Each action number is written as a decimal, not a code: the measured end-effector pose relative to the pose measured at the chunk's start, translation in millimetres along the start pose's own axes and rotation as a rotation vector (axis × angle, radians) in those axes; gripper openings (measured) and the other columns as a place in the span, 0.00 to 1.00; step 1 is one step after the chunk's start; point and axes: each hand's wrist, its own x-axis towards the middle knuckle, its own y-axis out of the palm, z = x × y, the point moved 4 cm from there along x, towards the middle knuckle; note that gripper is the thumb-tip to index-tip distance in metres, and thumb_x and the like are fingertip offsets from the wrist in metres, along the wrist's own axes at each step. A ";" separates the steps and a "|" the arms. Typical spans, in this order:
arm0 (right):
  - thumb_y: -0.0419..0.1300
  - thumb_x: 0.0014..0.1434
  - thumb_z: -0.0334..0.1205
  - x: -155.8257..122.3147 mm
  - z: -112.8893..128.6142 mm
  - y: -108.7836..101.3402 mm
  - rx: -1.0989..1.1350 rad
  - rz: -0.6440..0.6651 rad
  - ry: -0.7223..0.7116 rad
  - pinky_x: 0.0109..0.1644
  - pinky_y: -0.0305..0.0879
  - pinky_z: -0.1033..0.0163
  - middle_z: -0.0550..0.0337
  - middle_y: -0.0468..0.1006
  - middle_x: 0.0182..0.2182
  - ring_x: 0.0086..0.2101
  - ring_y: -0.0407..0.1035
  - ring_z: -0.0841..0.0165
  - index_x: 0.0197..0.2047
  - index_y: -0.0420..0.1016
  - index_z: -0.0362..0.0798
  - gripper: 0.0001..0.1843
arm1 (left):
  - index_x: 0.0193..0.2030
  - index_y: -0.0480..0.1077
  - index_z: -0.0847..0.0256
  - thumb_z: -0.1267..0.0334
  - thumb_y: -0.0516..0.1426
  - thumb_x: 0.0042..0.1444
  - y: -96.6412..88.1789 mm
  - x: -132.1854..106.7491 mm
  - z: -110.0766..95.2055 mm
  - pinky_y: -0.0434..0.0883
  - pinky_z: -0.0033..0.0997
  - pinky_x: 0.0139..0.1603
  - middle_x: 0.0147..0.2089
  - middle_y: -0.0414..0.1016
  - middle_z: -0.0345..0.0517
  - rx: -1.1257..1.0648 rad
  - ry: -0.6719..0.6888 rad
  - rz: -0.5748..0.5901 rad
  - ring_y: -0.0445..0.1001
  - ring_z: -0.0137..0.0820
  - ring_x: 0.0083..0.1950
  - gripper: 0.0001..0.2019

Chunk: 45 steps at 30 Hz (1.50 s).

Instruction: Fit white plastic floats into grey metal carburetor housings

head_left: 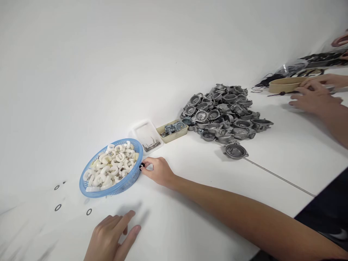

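My right hand (160,172) pinches a small black round piece (141,166) between thumb and fingertips, right beside the rim of a blue plastic basket (129,184). The piece's exact kind is too small to make out. White curved plastic parts (114,165), some with bits of metal on them, fill the basket. Nearer to me, my left hand (110,237) hovers over the white table with thumb and forefinger apart and nothing between them. Thin black rings (89,212) lie flat on the table to the left of it.
Behind the basket stand a white tray (141,133) with small metal pins and a yellowish box (175,135) of metal parts. A heap of grey metal housings (217,112) rises right of centre, with one housing (235,150) apart. A co-worker's hands (315,92) are at far right.
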 end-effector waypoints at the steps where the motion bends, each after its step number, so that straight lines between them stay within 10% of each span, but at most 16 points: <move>1: 0.65 0.56 0.37 0.2 -0.4 -0.1 0.000 -0.002 0.004 0.37 0.65 0.66 0.66 0.85 0.35 0.29 0.75 0.69 0.39 0.84 0.53 0.08 | 0.48 0.72 0.59 0.51 0.49 0.72 0.0 -0.4 0.2 0.70 0.24 0.22 0.22 0.70 0.33 0.000 0.003 -0.006 0.71 0.25 0.18 0.17; 45: 0.65 0.57 0.37 -2.9 2.6 2.9 0.019 0.010 -0.077 0.36 0.64 0.68 0.66 0.84 0.33 0.28 0.73 0.71 0.41 0.83 0.53 0.08 | 0.50 0.70 0.59 0.54 0.50 0.72 2.7 -3.4 3.0 0.67 0.20 0.18 0.23 0.71 0.35 -0.021 0.010 0.027 0.72 0.25 0.21 0.14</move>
